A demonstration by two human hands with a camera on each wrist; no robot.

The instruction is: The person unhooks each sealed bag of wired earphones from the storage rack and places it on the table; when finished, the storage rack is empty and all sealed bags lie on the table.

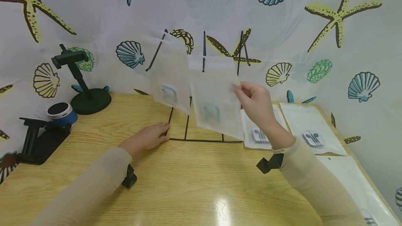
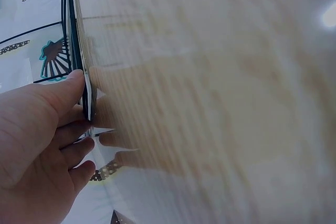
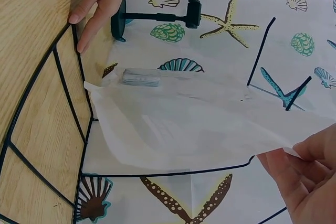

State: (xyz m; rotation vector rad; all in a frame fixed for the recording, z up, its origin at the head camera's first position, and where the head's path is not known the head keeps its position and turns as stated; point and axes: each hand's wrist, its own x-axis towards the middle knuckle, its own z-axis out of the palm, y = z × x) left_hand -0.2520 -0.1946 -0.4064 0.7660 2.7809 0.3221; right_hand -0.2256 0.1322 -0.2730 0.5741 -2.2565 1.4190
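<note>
A black wire display rack [image 1: 204, 140] stands on the table with hooks at its top. Two white packets hang from it: one on the left hook [image 1: 169, 69], showing a small boxed item through its face, and one on the middle hook [image 1: 215, 90], with a faint greenish outline inside. My right hand [image 1: 257, 102] pinches the middle packet's right edge between thumb and fingers; the same packet [image 3: 173, 124] spreads across the right wrist view. Down at the rack's front left corner, my left hand [image 1: 147, 137] holds the base wire [image 2: 79, 51], thumb and fingers on either side.
White packets with earphones [image 1: 314, 138] lie along the table's right side, one [image 1: 259, 135] close beside the rack. Left of the rack are a dark green stand [image 1: 89, 100], a blue round speaker [image 1: 62, 112] and a black holder [image 1: 44, 140]. A shell-patterned cloth [image 1: 220, 13] hangs behind.
</note>
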